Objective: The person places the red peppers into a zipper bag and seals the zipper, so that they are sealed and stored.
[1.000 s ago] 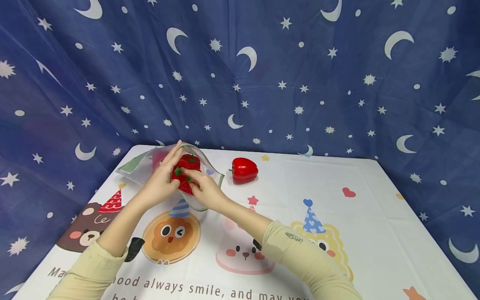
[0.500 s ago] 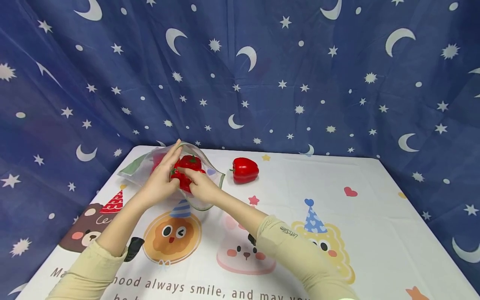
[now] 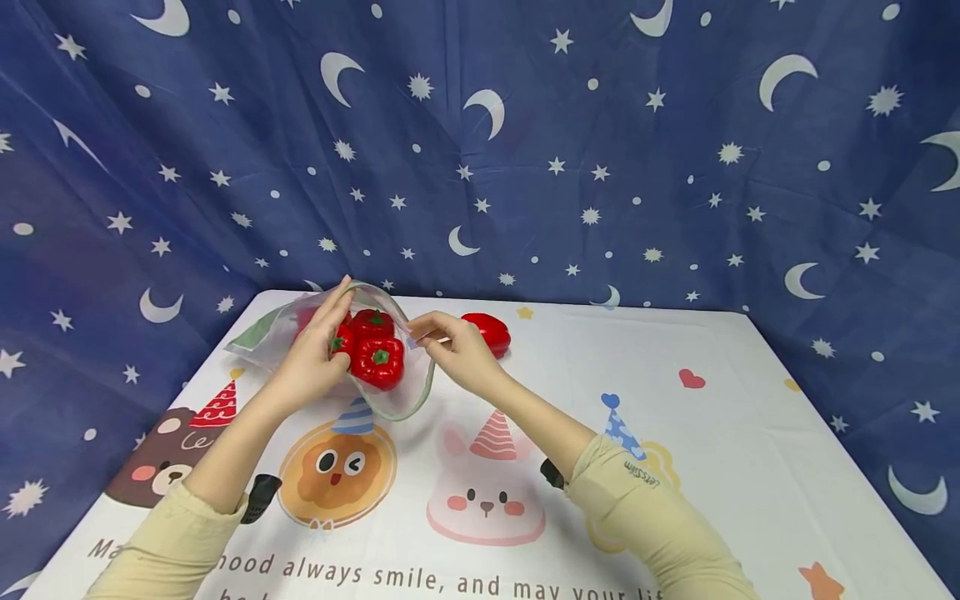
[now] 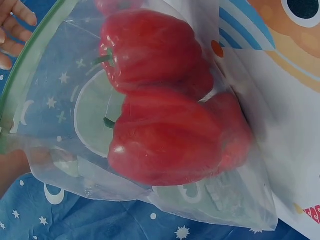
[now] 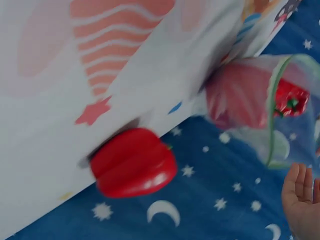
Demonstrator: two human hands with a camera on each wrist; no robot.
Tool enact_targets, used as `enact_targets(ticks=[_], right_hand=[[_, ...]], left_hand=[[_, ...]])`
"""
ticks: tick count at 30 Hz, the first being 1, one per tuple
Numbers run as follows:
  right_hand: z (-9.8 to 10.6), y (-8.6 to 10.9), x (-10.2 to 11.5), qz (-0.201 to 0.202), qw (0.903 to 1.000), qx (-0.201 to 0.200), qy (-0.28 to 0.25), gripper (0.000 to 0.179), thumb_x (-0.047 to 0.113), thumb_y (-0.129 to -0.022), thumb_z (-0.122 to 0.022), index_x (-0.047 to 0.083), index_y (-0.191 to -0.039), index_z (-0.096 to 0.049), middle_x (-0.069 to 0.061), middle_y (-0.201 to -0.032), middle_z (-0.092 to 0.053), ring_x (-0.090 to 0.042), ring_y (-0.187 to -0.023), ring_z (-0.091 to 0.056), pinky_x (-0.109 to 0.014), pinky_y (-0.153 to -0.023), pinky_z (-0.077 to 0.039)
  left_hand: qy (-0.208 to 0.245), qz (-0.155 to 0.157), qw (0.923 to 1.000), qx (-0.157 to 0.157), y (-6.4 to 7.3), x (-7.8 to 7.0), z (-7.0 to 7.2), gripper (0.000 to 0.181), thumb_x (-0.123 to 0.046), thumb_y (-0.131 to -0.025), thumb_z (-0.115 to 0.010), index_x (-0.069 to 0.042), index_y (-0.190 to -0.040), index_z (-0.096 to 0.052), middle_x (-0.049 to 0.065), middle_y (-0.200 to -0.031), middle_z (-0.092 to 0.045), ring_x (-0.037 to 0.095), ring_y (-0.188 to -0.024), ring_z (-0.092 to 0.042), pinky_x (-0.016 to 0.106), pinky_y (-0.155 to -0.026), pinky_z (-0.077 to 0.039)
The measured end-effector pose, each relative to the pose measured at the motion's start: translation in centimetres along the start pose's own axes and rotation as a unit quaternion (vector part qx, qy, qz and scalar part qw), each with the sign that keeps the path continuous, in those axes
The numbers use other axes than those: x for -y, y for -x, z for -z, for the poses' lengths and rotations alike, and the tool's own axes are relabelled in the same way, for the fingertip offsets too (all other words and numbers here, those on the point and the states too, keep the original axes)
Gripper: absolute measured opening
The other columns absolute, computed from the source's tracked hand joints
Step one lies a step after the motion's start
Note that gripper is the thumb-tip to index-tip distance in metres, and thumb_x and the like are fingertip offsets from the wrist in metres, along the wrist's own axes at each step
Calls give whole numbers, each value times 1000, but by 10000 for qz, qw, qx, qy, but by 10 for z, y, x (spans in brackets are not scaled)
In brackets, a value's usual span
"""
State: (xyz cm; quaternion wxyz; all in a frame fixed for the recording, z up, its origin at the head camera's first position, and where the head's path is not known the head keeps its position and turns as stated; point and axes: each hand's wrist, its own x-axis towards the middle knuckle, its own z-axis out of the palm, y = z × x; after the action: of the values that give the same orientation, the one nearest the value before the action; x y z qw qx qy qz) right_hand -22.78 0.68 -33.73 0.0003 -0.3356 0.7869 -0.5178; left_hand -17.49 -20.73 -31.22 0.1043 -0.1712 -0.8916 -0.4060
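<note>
A see-through bag (image 3: 411, 403) with a green rim lies at the table's far left, its mouth facing right. Inside are several red bell peppers (image 3: 379, 364); one stem faces the mouth. My left hand (image 3: 311, 362) lies along the bag's mouth, fingers straight at the upper rim, thumb spread beside the peppers. At the right side of the rim is my right hand (image 3: 459, 352), its bent fingertips overlapping the edge, with no pepper in it. Beyond that hand sits a loose red bell pepper (image 3: 492, 332), partly hidden. The left wrist view shows bagged peppers (image 4: 167, 137) through the plastic.
The white tablecloth (image 3: 735, 467) has printed cartoon animals and lettering. A dark blue curtain (image 3: 525, 208) with moons and stars stands close behind the table's back edge. A black device (image 3: 261, 497) sits at my left wrist.
My right hand has come out of the bag to the right, uncovering the front pepper, and now overlaps the loose pepper. My left hand holds its place.
</note>
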Motion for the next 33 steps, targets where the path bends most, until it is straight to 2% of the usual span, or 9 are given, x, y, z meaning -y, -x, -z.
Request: enact_targets(ticks=[5, 7, 10, 11, 16, 22, 26, 32, 33], right_hand=[[14, -3, -15, -97, 9989, -433, 137, 28, -3, -86, -51, -1, -111, -64, -16, -98, -69, -26, -90, -66, -28, -76, -54], [19, -4, -22, -183, 9984, -513, 177, 28, -4, -85, -52, -2, -110, -63, -18, -98, -69, -28, -90, -66, -30, -78, -54], [25, -7, -35, -364, 9969, -606, 338, 27, -2, -85, -54, -2, -110, -63, -19, -100, -68, -29, -90, -66, -33, -80, -55], [27, -7, -39, -403, 9962, -638, 443, 27, -2, -85, -54, -1, -110, -63, -18, -100, -68, -29, -91, -66, -34, -84, -54], [36, -8, -60, -798, 9912, -706, 785, 27, 1, -86, -58, -1, -112, -62, -17, -105, -67, -29, -94, -65, -38, -86, -54], [43, -8, -77, -1078, 9854, -640, 1148, 30, 4, -85, -62, 0, -115, -60, -17, -111, -65, -30, -98, -63, -39, -88, -53], [46, -11, -84, -1135, 9798, -525, 1559, 34, 7, -85, -65, 1, -118, -59, -17, -116, -63, -31, -107, -60, -39, -93, -51], [51, -15, -93, -1305, 9681, -204, 2128, 46, 7, -82, -69, 2, -125, -54, -17, -127, -56, -33, -120, -52, -41, -99, -47], [52, -16, -94, -1331, 9665, -125, 2190, 48, 8, -81, -70, 2, -126, -53, -17, -129, -55, -33, -122, -51, -42, -100, -47]], left_hand=[[19, -3, 10000, -47, -1, 1, -1, 75, 19, -71, -40, 12, -144, -22, 13, -159, -10, 41, -137, -28, 17, -49, -36], [30, -1, 10000, -35, -1, 2, -1, 75, 19, -71, -40, 12, -144, -23, 13, -159, -10, 42, -137, -29, 15, -50, -38], [-2, 2, 10000, -13, -1, 1, -2, 74, 18, -71, -40, 12, -143, -23, 13, -159, -11, 42, -137, -30, 6, -62, -43], [-1, 15, 10000, -3, -1, 1, -2, 74, 18, -72, -40, 12, -143, -23, 13, -159, -11, 42, -137, -29, 5, -64, -43], [1, 16, 10000, -6, -1, 1, -3, 74, 18, -72, -40, 12, -143, -24, 14, -159, -12, 42, -139, -27, 6, -65, -44], [40, 65, 10000, 61, 0, 0, -3, 74, 19, -72, -40, 12, -144, -24, 13, -159, -11, 40, -140, -24, 4, -68, -44], [10, 83, 9999, 56, -1, 1, -3, 74, 18, -72, -41, 10, -144, -24, 12, -159, -11, 39, -141, -24, 2, -73, -42], [58, 53, 9999, 67, -1, 2, -2, 74, 19, -72, -41, 11, -144, -24, 12, -159, -11, 39, -141, -23, 10, -59, -44], [48, 53, 9999, 71, -1, 3, -2, 74, 19, -72, -40, 11, -144, -24, 12, -159, -11, 39, -141, -23, 9, -60, -44]])
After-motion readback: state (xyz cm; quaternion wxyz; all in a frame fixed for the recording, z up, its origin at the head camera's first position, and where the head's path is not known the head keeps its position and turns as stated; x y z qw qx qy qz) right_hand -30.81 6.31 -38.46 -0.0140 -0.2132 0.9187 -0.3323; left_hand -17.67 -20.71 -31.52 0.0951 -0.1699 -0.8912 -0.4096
